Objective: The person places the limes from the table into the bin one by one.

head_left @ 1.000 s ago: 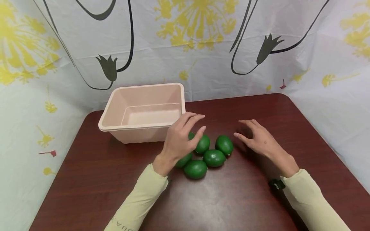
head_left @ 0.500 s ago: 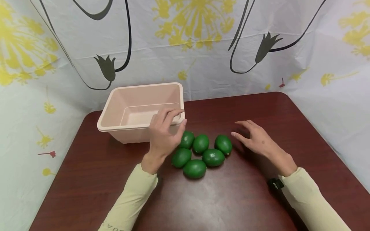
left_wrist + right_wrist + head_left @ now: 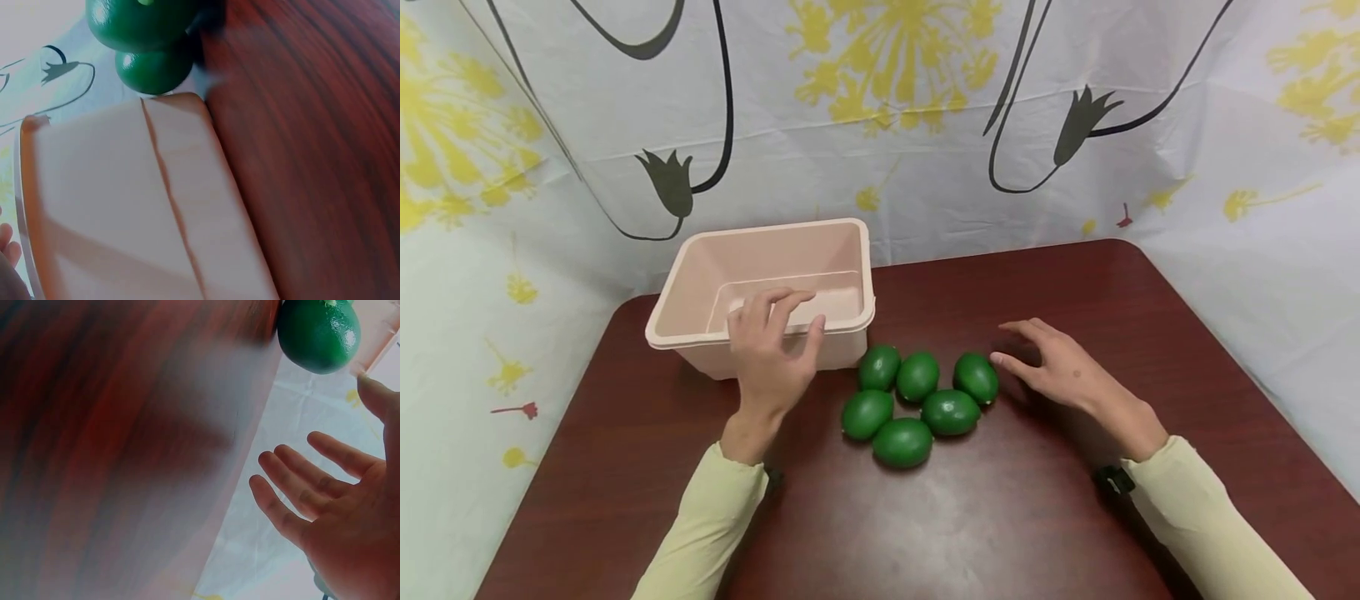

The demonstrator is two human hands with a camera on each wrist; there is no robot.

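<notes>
Several green limes (image 3: 903,442) lie in a loose cluster on the table, right of the pale pink plastic basin (image 3: 760,340). My left hand (image 3: 772,350), empty with fingers loosely bent, hovers at the basin's front rim and overlaps it in the head view. The left wrist view shows the basin's outer wall (image 3: 125,187), with limes (image 3: 153,69) beyond its end. To the right of the cluster my right hand (image 3: 1060,367) holds nothing. Its thumb points at the nearest lime (image 3: 976,378), and its fingers are relaxed and spread in the right wrist view.
The dark red wooden table (image 3: 970,525) ends at a back edge against a white cloth (image 3: 940,167) printed with yellow and grey flowers. The basin stands at the back left, near that cloth. A black band (image 3: 1114,479) sits at the right wrist.
My left hand has moved left, from above the limes to the front of the basin, uncovering the limes on that side. My right hand has stayed nearly still.
</notes>
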